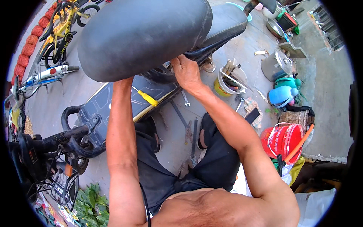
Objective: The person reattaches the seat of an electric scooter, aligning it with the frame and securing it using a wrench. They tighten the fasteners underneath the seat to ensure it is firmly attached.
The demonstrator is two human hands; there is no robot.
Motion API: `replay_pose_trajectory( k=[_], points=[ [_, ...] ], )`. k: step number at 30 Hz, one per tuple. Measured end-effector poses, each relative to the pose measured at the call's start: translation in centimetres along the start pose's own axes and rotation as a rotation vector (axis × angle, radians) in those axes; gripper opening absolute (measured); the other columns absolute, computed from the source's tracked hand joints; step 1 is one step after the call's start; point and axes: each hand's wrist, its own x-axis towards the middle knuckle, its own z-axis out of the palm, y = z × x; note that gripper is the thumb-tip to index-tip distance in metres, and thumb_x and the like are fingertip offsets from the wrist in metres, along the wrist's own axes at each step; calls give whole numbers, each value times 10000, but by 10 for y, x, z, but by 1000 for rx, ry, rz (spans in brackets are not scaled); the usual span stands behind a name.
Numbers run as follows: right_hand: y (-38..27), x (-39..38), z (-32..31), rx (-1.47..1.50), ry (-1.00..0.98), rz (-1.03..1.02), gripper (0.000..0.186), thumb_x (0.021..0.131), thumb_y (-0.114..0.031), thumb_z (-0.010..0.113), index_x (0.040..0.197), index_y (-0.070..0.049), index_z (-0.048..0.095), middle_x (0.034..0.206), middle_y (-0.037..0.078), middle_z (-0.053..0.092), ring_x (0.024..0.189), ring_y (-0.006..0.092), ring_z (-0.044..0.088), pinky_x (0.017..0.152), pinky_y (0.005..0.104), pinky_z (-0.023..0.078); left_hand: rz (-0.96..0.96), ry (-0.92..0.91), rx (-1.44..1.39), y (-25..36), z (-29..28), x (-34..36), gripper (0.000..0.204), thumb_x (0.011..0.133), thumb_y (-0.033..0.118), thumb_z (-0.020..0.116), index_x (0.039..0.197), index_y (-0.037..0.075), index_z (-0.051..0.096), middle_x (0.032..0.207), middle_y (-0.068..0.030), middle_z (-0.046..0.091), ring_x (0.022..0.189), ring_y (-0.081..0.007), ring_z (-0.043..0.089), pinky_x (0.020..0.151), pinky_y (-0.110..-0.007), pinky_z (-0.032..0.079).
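A scooter with a black padded seat (143, 34) stands before me, its grey footboard (107, 102) below. My left hand reaches under the near end of the seat; only the wrist shows, so its fingers are hidden. At the seat's right underside is my right hand (185, 72), its fingers curled together beside the black frame. What they grip is hidden by the seat edge. On the footboard, between my forearms, lies a yellow-handled screwdriver (147, 97). A wrench (185, 98) rests on the ground just past the footboard's edge.
Long metal tools (193, 140) lie between my feet. To the right stand a white bucket (238, 77) of tools, a lidded metal pot (278, 65), a blue jug (281, 95) and a red bucket (278, 140). Bicycles (49, 75) are at left; the scooter's handlebar (49, 138) is nearer.
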Motion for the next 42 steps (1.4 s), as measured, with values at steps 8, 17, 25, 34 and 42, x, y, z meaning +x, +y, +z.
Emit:
replay_pose_trajectory(
  k=[8, 17, 25, 34, 42],
  points=[
    [-7, -2, 4, 258, -219, 189, 421, 1004, -389, 503, 1035, 9, 636, 687, 50, 611, 527, 113, 556, 528, 276, 468, -92, -54, -22, -1, -5, -1, 670, 887, 313, 696, 1459, 150, 388, 1450, -103, 448, 1354, -269, 380, 1125, -439, 267],
    [-5, -1, 7, 146, -145, 21, 273, 969, -253, 540, 1022, -3, 636, 824, 227, 637, 811, 422, 626, 699, 439, 472, -45, -8, -157, 12, -7, 9, 672, 881, 298, 705, 1457, 151, 392, 1448, -99, 452, 1350, -267, 384, 1124, -434, 270],
    [4, -8, 23, 199, -106, 59, 295, 970, -270, 523, 958, 6, 627, 815, 234, 634, 816, 433, 615, 700, 454, 468, 118, 3, 30, 11, -1, 11, 651, 895, 260, 694, 1456, 133, 388, 1452, -97, 449, 1336, -265, 403, 1123, -429, 281],
    [-9, -6, 4, 567, -405, 295, 328, 985, -319, 559, 881, -16, 629, 705, 35, 593, 504, 71, 513, 455, 229, 420, -103, 100, -402, 19, 16, 14, 605, 897, 251, 689, 1426, 122, 426, 1414, -97, 484, 1298, -260, 442, 1098, -424, 319],
    [14, -5, -46, 302, -268, 179, 264, 949, -277, 616, 851, -36, 660, 661, -9, 592, 514, 46, 494, 455, 216, 401, -2, 23, -331, 29, -8, 17, 621, 890, 279, 701, 1430, 139, 427, 1393, -85, 512, 1283, -249, 462, 1103, -414, 333]
  ],
)
